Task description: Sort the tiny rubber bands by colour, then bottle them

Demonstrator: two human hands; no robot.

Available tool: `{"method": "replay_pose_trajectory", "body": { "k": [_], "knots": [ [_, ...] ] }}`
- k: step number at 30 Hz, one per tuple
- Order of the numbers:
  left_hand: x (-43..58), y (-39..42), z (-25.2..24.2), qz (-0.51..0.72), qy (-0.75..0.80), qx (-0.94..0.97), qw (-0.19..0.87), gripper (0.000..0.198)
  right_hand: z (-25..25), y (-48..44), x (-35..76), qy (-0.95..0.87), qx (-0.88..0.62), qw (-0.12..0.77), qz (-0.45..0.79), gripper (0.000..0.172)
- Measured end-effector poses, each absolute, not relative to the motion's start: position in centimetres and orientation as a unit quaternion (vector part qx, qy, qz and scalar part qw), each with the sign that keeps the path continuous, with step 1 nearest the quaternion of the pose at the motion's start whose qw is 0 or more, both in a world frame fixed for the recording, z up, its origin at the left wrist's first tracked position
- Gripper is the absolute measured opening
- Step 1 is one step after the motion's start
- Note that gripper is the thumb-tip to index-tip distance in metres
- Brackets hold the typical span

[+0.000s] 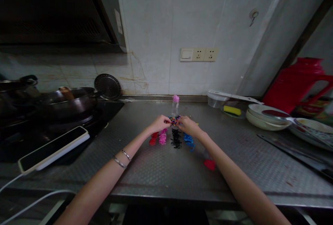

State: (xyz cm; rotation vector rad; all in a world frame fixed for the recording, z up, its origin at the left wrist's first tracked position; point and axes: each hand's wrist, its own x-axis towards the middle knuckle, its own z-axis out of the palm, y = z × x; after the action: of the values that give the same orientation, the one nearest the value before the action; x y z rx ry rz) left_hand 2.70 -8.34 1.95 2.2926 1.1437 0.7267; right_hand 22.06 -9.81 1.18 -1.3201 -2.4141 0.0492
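A small pile of mixed-colour rubber bands (173, 120) lies between my two hands on the metal counter. My left hand (160, 123) is at the pile's left edge, thumb and fingers pinched together. From the right, my right hand (187, 126) reaches into the pile with bent, closed fingers. What either pinch holds is too small to make out. Nearer to me lie sorted groups of bands: red bands (153, 139), pink bands (162, 136), black bands (176, 139) and blue bands (188, 141). Behind the pile stands a clear bottle (175, 108) with a pink cap.
A red object (209, 164) lies beneath my right forearm. At left are a phone (54, 148) with a cable and a pan (69, 103) on the stove. Stacked bowls (267, 121), a yellow sponge (232, 110), a long dark utensil (293, 152) and a red jug (296, 84) occupy the right.
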Motion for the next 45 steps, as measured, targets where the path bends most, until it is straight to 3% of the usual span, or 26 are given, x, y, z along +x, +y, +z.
{"method": "replay_pose_trajectory", "body": {
  "k": [5,14,33,45],
  "knots": [
    [3.1,-8.4,1.8,0.229,0.42,0.864,0.159,0.026,1.2,-9.7,21.8,-0.872,-0.451,0.188,0.025,0.014],
    [4.7,-9.1,1.3,0.14,0.408,0.898,0.088,0.024,1.3,-8.6,25.1,-0.817,-0.514,0.259,0.039,0.02],
    [0.3,-6.4,2.0,0.299,0.468,0.815,0.168,0.026,0.3,-9.3,22.2,-0.867,-0.423,0.233,0.118,0.027],
    [1.3,-5.5,1.0,0.18,0.497,0.838,0.134,0.025,0.6,-9.6,21.7,-0.856,-0.407,0.27,0.171,0.033]
  ]
}}
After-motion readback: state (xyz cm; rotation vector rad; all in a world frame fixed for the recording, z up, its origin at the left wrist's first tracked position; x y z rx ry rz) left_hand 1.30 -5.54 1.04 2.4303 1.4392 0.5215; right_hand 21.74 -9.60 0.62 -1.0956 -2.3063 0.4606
